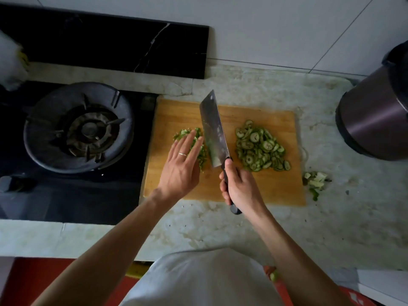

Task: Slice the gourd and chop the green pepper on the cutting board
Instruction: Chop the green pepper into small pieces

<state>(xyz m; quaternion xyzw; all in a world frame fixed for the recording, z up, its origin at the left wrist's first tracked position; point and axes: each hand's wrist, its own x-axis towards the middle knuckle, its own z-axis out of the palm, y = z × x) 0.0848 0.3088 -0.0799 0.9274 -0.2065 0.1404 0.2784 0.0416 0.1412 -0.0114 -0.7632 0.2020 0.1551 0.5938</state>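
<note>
A: Pepper pieces and gourd slices share your cutting board (223,184): what lies where?

B: Largest first. Your board sits on the counter beside the stove (77,129). On its right half lie the gourd slices (260,146), 1 loose heap of rounds. On its left half lies the chopped green pepper (199,151).

A: And your 2 hands?

B: Your left hand (182,166) lies spread, fingers straight, over the pepper pile's left side. Your right hand (239,186) is curled round the cleaver (213,133) handle. The blade runs away from you, its long axis front to back, just right of the pepper, so the pile sits between palm and blade. Likely next: gathering or finer chopping.
</note>
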